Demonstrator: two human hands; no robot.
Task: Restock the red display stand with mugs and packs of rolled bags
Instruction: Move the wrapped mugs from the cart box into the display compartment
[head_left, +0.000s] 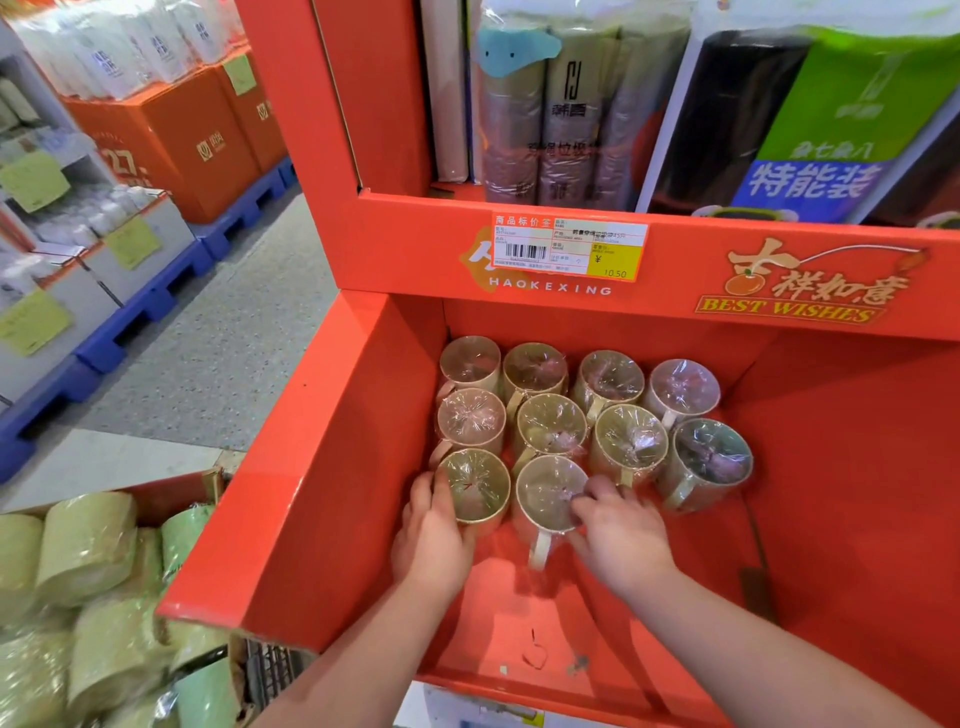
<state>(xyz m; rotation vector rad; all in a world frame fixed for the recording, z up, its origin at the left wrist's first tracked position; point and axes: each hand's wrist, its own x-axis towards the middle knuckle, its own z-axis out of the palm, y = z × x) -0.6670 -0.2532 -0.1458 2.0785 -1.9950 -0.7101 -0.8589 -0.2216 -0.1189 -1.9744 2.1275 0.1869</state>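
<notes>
10 mugs (628, 441) fill your stand (291, 467); left hand (431, 540) and right hand (618, 530) each grip 1; front rows likely remain.

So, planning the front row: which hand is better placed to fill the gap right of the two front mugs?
Probably the right hand: it grips the second mug, bordering that gap; the left hand holds the far-left mug.

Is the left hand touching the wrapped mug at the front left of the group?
Touching. In the head view the left hand curls directly against the side of the front-left mug, with no gap visible between them.
</notes>
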